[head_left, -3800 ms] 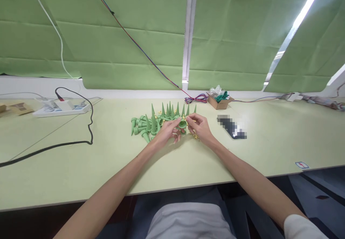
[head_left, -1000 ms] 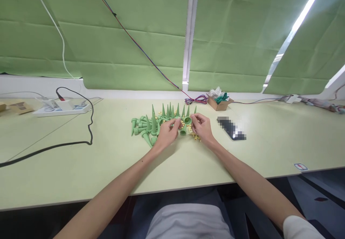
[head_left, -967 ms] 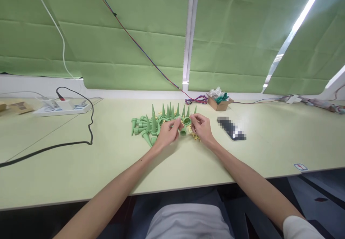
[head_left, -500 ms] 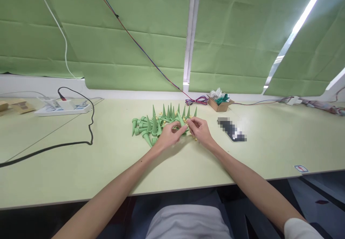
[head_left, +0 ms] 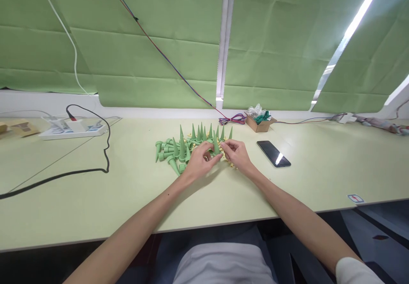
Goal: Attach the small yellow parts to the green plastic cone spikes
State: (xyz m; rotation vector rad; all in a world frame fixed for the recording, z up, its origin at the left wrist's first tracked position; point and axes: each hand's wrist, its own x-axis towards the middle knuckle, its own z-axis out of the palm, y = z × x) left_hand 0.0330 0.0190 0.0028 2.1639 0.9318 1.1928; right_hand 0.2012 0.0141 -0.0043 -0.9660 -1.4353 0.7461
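Note:
My left hand (head_left: 201, 161) is curled around the lower part of a green plastic spike (head_left: 216, 142), which points upward. Close beside it, my right hand (head_left: 237, 152) has thumb and forefinger pinched together near the spike's side; whatever they hold is too small to make out. Left of and behind my hands is a cluster of more green spikes (head_left: 182, 149), some standing on their wide caps, others lying on their sides. Small yellow pieces (head_left: 232, 164) lie scattered by my right hand, partly hidden under it.
On the pale table (head_left: 134, 198), a black phone (head_left: 273, 153) lies to the right. Behind it stands a small cardboard box (head_left: 260, 125) with clear and green plastic, next to coiled wires (head_left: 234, 119). A power strip (head_left: 73, 131) and a black cable (head_left: 108, 147) are at left.
The green spike in my left hand has turned from leaning left to nearly upright. My left fingers have opened slightly around it; the right hand stays pinched close by.

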